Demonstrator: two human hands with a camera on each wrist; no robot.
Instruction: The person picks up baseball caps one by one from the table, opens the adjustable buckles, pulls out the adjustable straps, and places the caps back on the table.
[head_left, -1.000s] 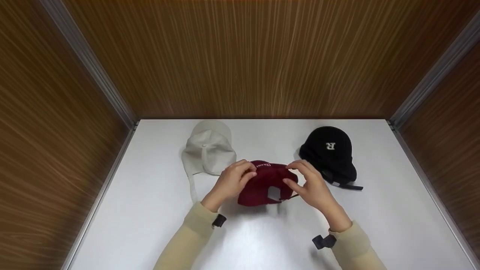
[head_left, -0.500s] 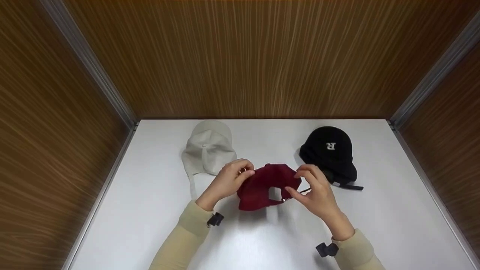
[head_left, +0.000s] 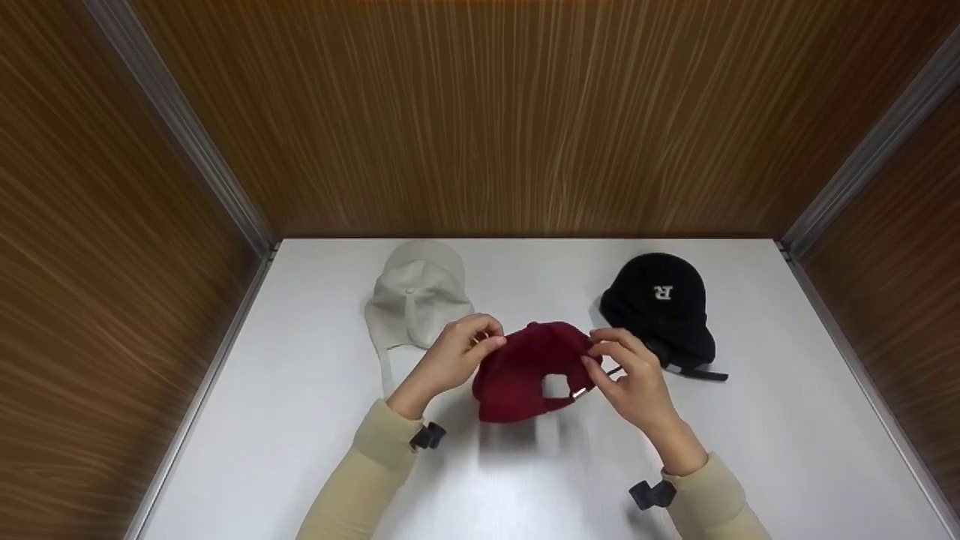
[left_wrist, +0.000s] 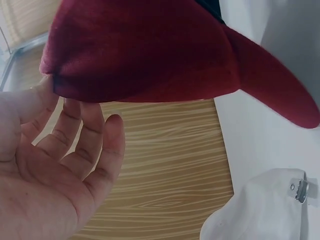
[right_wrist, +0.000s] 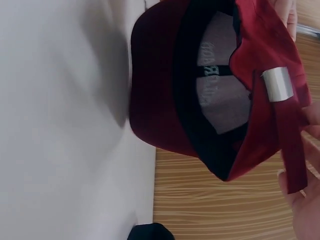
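Head view: left hand and right hand pinch opposite sides of the red cap, presumably to steady it, nearer than the beige cap and black cap.

Left wrist: fingers grip its crown. Right wrist: strap tail beside the fingers.

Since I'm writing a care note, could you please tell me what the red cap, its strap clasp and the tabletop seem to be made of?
Red cap: matte fabric, perhaps cotton, judging by its soft creases.
Clasp: probably metal, silvery and smooth, as its bright highlight suggests.
Tabletop: smooth, white, slightly glossy, possibly laminate, given the blurred glare.
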